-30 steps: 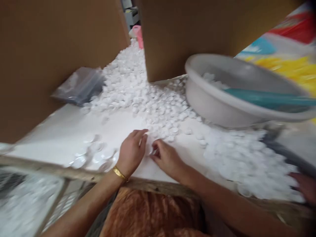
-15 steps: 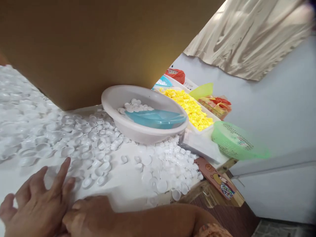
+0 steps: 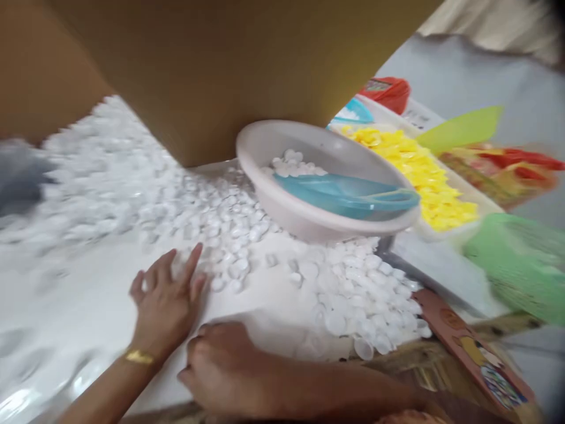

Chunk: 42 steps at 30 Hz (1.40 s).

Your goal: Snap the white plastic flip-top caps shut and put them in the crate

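My left hand, with a gold band at the wrist, reaches over the white tabletop with its fingers spread. Its fingertips are at the near edge of a heap of small white plastic caps. Just to its right, my right hand is curled closed near the table's front edge. Its palm faces away, so anything inside is hidden. Another pile of small white pieces lies to the right of my hands.
A pale basin holding a blue scoop and white discs stands behind. Against it is a big cardboard box. To the right are a tray of yellow pieces, a green basket and a pink cartoon-printed board.
The view has swung left, so things appear farther right. More of my left forearm and the table at left now shows. My left hand stays spread and my right hand stays curled.
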Available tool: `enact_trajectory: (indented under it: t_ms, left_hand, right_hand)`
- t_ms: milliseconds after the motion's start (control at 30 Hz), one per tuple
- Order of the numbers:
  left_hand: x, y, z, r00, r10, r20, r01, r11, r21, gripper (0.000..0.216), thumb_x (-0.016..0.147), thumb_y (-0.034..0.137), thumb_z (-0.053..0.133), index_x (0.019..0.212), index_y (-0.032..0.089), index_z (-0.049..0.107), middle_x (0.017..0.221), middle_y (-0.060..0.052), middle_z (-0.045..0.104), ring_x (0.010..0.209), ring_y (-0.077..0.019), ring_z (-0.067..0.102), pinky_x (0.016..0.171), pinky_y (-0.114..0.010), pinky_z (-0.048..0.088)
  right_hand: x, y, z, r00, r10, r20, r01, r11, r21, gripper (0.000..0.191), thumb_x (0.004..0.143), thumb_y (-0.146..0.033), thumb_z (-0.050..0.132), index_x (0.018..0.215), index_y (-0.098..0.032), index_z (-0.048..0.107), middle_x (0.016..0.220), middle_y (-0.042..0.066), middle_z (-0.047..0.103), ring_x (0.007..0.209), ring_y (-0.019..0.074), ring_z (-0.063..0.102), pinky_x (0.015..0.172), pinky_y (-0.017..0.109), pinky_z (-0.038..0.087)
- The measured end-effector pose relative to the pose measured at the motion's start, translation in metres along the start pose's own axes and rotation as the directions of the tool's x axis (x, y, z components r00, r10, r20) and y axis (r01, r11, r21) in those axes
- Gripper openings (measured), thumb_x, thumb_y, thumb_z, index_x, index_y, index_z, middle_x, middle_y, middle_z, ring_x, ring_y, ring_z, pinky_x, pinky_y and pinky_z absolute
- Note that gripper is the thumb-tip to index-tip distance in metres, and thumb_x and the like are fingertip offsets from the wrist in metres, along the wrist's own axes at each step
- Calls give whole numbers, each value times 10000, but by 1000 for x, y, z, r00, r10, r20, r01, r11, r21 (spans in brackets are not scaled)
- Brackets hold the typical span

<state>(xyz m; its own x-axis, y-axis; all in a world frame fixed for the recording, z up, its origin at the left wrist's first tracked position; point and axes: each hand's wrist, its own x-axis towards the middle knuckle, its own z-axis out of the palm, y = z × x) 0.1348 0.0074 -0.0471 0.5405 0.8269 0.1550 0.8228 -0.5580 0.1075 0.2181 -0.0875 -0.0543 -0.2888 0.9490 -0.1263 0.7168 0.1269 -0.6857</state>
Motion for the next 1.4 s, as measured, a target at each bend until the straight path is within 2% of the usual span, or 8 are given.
enact_trajectory:
  t_ms: [167,300,433,733,1000,1100,1267,1400]
  left_hand:
    - [-13,-1,-12,992,-62,-111,75,990,116,496,899,399,288,1376,269,328,1304,-162,349,1185,-334,349,965,-542,259]
    - [-27,-16,-29,997,-81,-14,82,987,137,545,871,488,316,1380,293,314,1146,-168,471,1016,-334,474,834,-500,356]
    - [-33,-37,-33,989,-92,118,74,986,150,530,891,495,249,1374,288,321,951,-105,597,770,-256,567,653,-342,390]
    - [-34,-78,-39,997,-51,60,39,980,194,410,922,396,274,1163,229,560,837,-53,654,704,-203,596,521,-263,295]
    - [-40,-17,-36,980,193,54,-182,971,-156,298,873,336,447,1113,222,582,876,-48,587,774,-164,552,636,-251,400]
    - [-28,7,-23,972,226,59,-220,970,-100,280,838,321,510,1079,197,582,915,-72,560,847,-205,530,640,-277,406]
    - [-18,19,-15,968,236,81,-233,971,-46,164,840,281,498,846,167,615,873,-77,547,848,-220,522,626,-292,394]
    - [-36,21,-16,944,300,138,-277,947,-165,177,848,273,481,938,195,612,854,-49,539,796,-192,530,615,-279,391]
  right_hand:
    - [-24,-12,-25,999,10,39,-9,1000,-22,217,808,-344,547,786,-164,667,803,55,686,729,176,617,655,281,446]
    - [-62,14,-74,975,201,-97,-184,970,161,204,873,-308,484,822,-182,636,816,13,662,676,113,594,622,232,427]
    - [-112,33,-109,932,359,-45,-361,932,-32,143,830,-302,539,818,-198,637,808,14,648,724,137,576,634,246,385]
    - [-131,21,-77,912,377,160,-315,896,-311,81,736,-133,528,808,-171,535,833,30,578,764,154,524,654,256,312]
    - [-110,28,-87,879,412,241,-361,904,-230,93,759,-174,523,667,-185,517,714,-9,590,669,118,492,582,229,273]
    - [-112,32,-90,872,418,257,-374,905,-201,37,741,-174,545,720,-198,565,748,-11,608,688,116,505,583,222,275]
    - [-119,42,-94,858,442,262,-390,892,-228,22,702,-175,593,717,-191,588,724,-10,612,662,112,504,561,219,266]
    - [-118,51,-101,846,412,337,-373,911,-178,14,710,-182,593,699,-178,585,691,-13,615,636,104,506,556,211,283]
